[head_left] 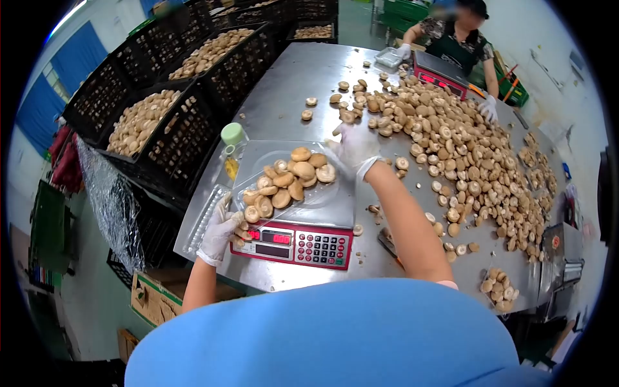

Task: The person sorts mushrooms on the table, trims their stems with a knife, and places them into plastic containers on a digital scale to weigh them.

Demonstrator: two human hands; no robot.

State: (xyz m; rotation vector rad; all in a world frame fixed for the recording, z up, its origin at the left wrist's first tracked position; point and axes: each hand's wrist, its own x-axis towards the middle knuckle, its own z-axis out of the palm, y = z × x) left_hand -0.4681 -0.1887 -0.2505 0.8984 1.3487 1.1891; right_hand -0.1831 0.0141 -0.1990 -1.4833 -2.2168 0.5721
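Observation:
My left hand (pixel 221 231), in a white glove, is at the front left corner of a red digital scale (pixel 321 248). Its fingers are closed around a few shiitake mushrooms (pixel 242 233). On the scale's metal plate, a clear plastic tray (pixel 248 182) carries a heap of brown shiitake mushrooms (pixel 281 198). My right hand (pixel 356 147), also gloved, is over the right back side of the plate, beside the tray. Its thumb and fingers look apart, and I see nothing in them; the palm side is hidden.
A large mushroom pile (pixel 464 155) covers the table's right side. Black crates (pixel 187 126) of mushrooms stand at left. A green-capped bottle (pixel 233 138) and clear trays (pixel 205 219) flank my scale. Across the table, a gloved co-worker (pixel 454 42) stands by another scale (pixel 440 69).

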